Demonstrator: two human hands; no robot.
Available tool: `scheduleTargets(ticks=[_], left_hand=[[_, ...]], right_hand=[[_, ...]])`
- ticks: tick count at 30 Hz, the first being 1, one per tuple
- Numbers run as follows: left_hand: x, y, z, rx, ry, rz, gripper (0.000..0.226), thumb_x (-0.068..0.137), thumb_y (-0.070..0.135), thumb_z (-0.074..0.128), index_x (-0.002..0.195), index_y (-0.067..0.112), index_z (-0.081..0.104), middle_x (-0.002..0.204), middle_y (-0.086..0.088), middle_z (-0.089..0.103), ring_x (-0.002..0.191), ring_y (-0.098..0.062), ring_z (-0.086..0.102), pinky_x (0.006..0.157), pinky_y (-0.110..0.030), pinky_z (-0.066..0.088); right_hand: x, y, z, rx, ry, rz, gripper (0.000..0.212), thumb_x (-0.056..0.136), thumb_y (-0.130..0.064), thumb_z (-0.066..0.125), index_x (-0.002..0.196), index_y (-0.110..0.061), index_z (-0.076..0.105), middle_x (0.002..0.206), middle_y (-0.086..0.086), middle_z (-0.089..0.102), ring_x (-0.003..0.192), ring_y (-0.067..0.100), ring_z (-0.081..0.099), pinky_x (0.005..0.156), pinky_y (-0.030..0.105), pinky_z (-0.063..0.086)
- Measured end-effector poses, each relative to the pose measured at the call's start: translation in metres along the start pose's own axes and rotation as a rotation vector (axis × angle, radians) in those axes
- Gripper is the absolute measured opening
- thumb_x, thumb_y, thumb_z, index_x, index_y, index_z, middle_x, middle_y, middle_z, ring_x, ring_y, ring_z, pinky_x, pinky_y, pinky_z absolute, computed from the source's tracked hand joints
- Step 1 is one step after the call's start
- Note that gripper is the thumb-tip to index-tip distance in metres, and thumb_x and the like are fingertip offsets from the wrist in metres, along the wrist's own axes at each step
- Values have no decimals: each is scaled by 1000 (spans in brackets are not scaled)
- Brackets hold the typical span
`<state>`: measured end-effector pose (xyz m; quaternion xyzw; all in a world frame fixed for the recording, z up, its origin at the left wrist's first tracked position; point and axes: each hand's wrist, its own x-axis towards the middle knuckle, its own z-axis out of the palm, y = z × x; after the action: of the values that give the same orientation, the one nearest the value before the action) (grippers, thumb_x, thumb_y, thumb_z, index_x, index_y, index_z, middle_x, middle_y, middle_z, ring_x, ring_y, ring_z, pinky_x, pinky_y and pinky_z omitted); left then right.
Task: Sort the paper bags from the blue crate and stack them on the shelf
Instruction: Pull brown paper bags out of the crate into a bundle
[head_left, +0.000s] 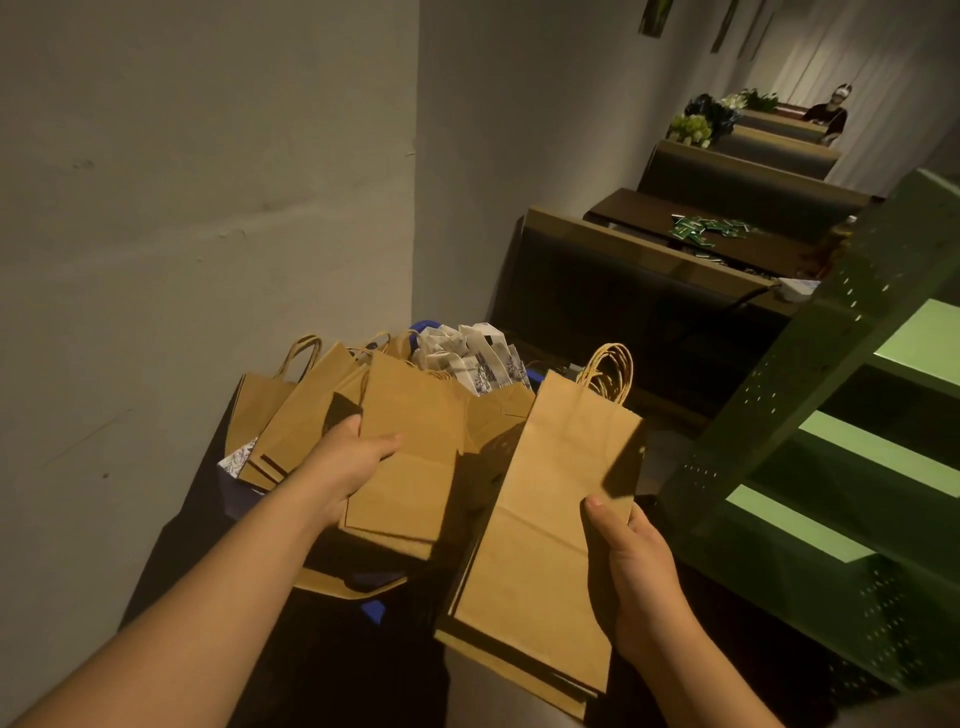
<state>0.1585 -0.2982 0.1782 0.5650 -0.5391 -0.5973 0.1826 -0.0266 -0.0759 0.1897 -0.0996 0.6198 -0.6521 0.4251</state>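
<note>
Left hand: I saw my left hand (353, 457) at about 9 o'clock of centre, closed on a flat brown bag (410, 447), thumb on top and fingers hidden beneath.
Right hand: my right hand (636, 566) sat at 4 o'clock, gripping the lower right edge of a stack of brown bags (540, 525), thumb pressed on the top bag.
Stack in right hand: several flattened bags lay layered together, their twisted paper handles (608, 371) bunched at the far end, toward 1 o'clock.
Bag in left hand: it hung over the pile, tilted, with more flat bags just beneath it.
Blue crate: the blue crate (375, 609) showed only as small blue edges at 12 and 6 o'clock of the pile; loose brown bags (291, 415) filled it and spilled toward 9 o'clock.
White printed bags: a crumpled cluster of white printed bags (475, 358) lay at the far end of the crate, at 12 o'clock.
Shelf: the green perforated metal shelf (852, 415) stood at 3 o'clock, just beside the right hand's stack; I could make out no bags on the lit levels.
Wall: a plain wall (208, 182) ran from 9 to 12 o'clock.
Table: a dark table (691, 228) stood well apart at 1 o'clock, with small green packets (706, 228) scattered on it.
</note>
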Motion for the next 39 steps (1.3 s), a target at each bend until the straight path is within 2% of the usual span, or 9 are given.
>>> scheduleTargets(ticks=[2,6,12,17,21,29,32,35,39], left_hand=[[-8,1,1,-82,-65,-10,31,100,25,66,130,17,61,110,-11,74,101,-33,71,83,-50,61],[-26,1,10,-144,-184,69,21,99,15,66,119,22,64,108,-7,78,103,-30,74,93,-56,59],[-59,10,36,-314,-333,173,28,105,14,54,116,39,58,105,5,79,110,-23,70,97,-50,54],[-78,13,55,-313,-341,179,54,110,36,41,160,29,24,133,11,61,134,-17,49,113,-43,35],[-83,6,69,-286,-391,135,102,77,78,43,164,31,15,167,-6,30,152,-31,29,124,-55,25],[-90,-5,84,-232,-468,230,140,57,86,74,165,29,4,167,-2,30,151,-27,34,122,-56,32],[-91,-9,90,-258,-451,211,120,74,69,77,164,30,8,161,0,41,143,-25,44,117,-54,40],[-92,-13,93,-242,-426,214,98,91,54,70,164,31,10,157,10,37,147,-25,40,119,-54,38],[-92,-16,95,-183,-487,189,112,72,76,72,162,40,17,165,5,36,148,-23,39,120,-54,36]], right_hand=[[-1,-5,1,53,-46,29,28,99,-26,59,124,-13,62,104,7,78,92,26,77,75,39,58],[-4,-15,3,80,-122,-6,22,102,-22,53,121,-15,61,92,-4,80,79,10,77,59,22,58],[-8,-23,12,95,-87,-74,30,101,-19,55,130,-18,57,114,1,76,102,18,72,77,24,52],[-10,-22,6,44,-91,-135,26,99,-22,60,124,-31,58,102,-10,78,101,17,71,78,31,49],[-14,-19,3,17,-108,-155,28,98,-23,60,124,-35,56,104,-6,78,94,18,75,83,39,54],[-19,-11,0,-96,-56,-252,59,95,-26,65,146,-39,37,132,-5,63,109,21,68,102,50,52],[-20,-6,1,-111,17,-224,83,86,-37,75,155,-37,29,140,-6,58,116,19,63,105,48,48],[-19,-3,-2,-127,28,-145,43,89,-36,72,128,-22,61,104,-4,77,89,17,74,73,31,54],[-20,-1,-4,-103,3,-107,28,91,-31,70,117,-23,65,96,-6,78,87,15,73,69,27,47]])
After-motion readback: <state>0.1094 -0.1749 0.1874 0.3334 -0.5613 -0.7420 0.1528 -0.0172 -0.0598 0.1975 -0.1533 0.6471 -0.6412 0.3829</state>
